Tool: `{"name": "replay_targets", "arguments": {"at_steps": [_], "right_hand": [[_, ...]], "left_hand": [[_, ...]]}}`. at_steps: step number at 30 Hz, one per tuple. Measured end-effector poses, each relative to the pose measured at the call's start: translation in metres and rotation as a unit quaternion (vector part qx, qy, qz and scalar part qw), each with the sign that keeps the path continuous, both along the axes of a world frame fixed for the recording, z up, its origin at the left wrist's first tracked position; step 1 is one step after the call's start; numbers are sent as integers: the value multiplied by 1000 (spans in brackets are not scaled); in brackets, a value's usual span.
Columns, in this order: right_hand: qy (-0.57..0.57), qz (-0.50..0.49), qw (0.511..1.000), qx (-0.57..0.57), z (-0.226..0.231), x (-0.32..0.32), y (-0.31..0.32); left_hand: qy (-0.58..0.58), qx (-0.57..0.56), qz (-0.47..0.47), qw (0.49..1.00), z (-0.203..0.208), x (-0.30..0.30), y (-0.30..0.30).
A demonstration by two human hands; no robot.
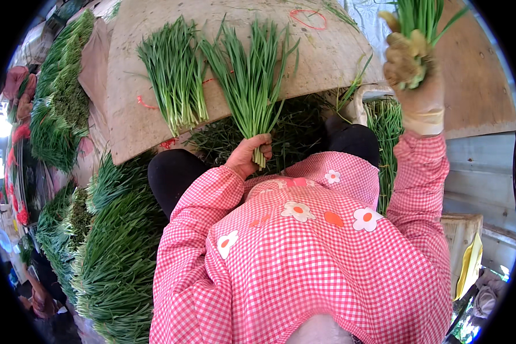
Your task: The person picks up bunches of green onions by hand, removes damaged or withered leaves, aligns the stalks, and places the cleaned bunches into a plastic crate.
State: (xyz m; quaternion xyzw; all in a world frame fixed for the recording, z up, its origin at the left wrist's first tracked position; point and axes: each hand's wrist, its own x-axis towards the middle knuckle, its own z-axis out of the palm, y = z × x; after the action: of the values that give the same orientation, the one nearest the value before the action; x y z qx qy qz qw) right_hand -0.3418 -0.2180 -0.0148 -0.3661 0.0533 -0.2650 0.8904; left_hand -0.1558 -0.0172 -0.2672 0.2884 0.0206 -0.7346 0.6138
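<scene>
My bare left hand (pixel 246 156) is closed round the pale stem ends of a bunch of garlic chives (pixel 251 86). Its leaves fan out away from me over the near edge of a wooden board (pixel 327 63). High at the right, my right hand (pixel 409 62), in a soiled glove, grips a second bunch of garlic chives (pixel 418 20) by the stems, and the leaf tips run out of the picture. To the left of the first bunch, a bundle of garlic chives (pixel 175 74) lies on the board, stems toward me.
Big piles of garlic chives (pixel 117 246) lie at my left, with another long heap (pixel 60 97) beyond. Red ties (pixel 308 20) rest on the board. Loose dark leaves (pixel 218 140) gather beneath its edge. At the right stands a pale container (pixel 378 92) beside more green stalks (pixel 387 149).
</scene>
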Motion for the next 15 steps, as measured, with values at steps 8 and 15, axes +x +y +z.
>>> {"name": "replay_targets", "arguments": {"at_steps": [8,15], "right_hand": [[291,-67,940,164,-188,29,78],[348,-44,931,102,-223,43,101]], "left_hand": [[112,-14,22,993,-5,-7,-4],[-3,66,26,997,-2,-15,-10]]}}
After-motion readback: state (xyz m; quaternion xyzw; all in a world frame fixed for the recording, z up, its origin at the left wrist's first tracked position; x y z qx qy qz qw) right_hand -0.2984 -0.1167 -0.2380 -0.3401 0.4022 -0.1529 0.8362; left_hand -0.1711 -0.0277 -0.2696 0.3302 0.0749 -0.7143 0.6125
